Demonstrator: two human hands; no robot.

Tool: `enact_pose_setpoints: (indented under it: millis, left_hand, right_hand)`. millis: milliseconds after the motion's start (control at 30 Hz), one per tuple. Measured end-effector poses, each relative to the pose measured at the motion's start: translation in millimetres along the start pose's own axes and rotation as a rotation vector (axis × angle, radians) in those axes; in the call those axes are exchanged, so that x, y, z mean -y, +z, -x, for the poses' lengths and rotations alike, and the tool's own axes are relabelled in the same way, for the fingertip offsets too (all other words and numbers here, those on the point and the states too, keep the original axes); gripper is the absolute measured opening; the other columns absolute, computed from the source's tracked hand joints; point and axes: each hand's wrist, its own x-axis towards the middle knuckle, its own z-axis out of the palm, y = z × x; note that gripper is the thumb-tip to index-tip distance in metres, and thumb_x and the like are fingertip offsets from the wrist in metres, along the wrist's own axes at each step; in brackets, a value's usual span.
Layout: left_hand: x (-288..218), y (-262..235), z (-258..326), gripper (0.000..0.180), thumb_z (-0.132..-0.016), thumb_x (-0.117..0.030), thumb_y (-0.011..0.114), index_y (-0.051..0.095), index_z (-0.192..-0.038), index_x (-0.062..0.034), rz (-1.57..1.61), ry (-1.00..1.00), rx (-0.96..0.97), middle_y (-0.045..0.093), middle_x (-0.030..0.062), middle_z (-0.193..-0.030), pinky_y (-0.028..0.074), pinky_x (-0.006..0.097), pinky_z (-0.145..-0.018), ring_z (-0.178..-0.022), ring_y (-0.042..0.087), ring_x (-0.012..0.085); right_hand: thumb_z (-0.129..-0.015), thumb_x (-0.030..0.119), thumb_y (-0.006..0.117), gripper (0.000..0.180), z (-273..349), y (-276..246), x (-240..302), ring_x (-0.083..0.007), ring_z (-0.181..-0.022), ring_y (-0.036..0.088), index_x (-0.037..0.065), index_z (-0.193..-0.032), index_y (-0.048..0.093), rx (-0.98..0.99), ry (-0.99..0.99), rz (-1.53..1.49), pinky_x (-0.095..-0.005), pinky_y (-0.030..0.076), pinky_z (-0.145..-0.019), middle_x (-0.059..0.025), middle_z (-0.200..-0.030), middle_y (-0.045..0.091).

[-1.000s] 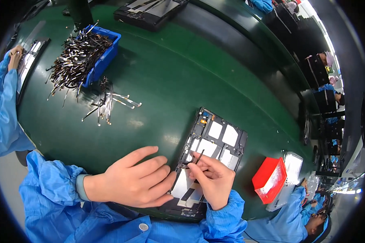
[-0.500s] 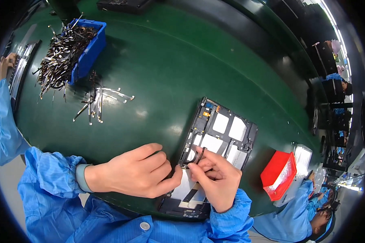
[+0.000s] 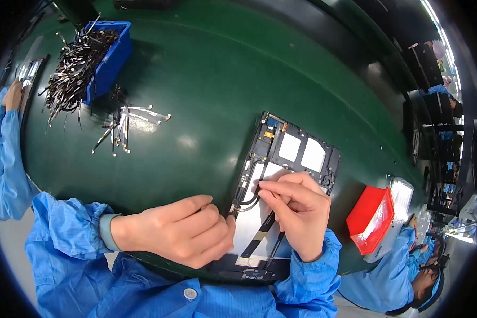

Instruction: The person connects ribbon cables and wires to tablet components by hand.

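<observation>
An opened tablet (image 3: 259, 147), with pale panels and black strips inside, lies slanted on the bench before me. Along its left inner edge a thin black cable (image 3: 251, 205) bends in a curve. My right hand (image 3: 301, 212) is over the tablet, thumb and forefinger pinched on the upper stretch of that cable. At the tablet's left edge my left hand (image 3: 177, 230) is curled, one fingertip close to the cable's lower end. Whatever lies inside its bent fingers is hidden. Lower on the tablet runs a wide black flat ribbon (image 3: 256, 242).
A blue bin (image 3: 112, 64) overflows with thin dark cables (image 3: 71, 74) at the far left; several loose cables (image 3: 124, 127) lie nearer on the green bench (image 3: 196, 100). To the right stands a red bin (image 3: 370, 220) beside clear plastic trays (image 3: 401, 197). Co-workers sit on both sides.
My right hand has shifted right and up along the cable, which now lies along the tablet's edge instead of looping up. The left hand has barely moved.
</observation>
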Motion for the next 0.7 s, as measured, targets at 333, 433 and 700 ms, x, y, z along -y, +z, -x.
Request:
enact_pose_setpoints:
  millis: [333, 433, 700]
  left_hand:
    - [5.6, 6.3, -7.1, 0.030, -0.083, -0.035, 0.056, 0.070, -0.091, -0.0099, 0.043, -0.016, 0.094, 0.055, -0.0014, -0.084, 0.048, 0.028, -0.070, -0.074, 0.053, 0.0127]
    - [7.0, 15.9, -8.9, 0.026, -0.082, -0.033, 0.057, 0.069, -0.085, -0.0102, 0.026, 0.020, -0.002, 0.063, 0.0008, -0.093, 0.049, 0.029, -0.072, -0.081, 0.058, 0.0144]
    - [2.8, 22.7, -12.7, 0.023, -0.085, -0.027, 0.055, 0.059, -0.070, -0.0104, 0.148, -0.028, 0.017, 0.068, 0.0053, -0.101, 0.050, 0.028, -0.068, -0.086, 0.062, 0.0177]
  right_hand:
    - [-0.081, -0.003, 0.070, 0.019, -1.2, 3.9, -3.9, -0.0034, -0.060, 0.055, 0.002, -0.099, 0.072, -0.035, -0.063, 0.064, -0.0190, 0.043, -0.052, -0.0049, -0.087, 0.062]
    - [-0.079, -0.001, 0.073, 0.018, -3.5, 7.1, -9.8, -0.0029, -0.058, 0.054, 0.001, -0.097, 0.072, -0.095, -0.072, 0.061, -0.0192, 0.042, -0.049, -0.0051, -0.086, 0.063]
    - [-0.076, 0.000, 0.075, 0.012, -9.7, 7.7, -7.8, -0.0043, -0.056, 0.055, 0.001, -0.088, 0.073, -0.181, -0.053, 0.062, -0.0193, 0.041, -0.048, -0.0050, -0.080, 0.063]
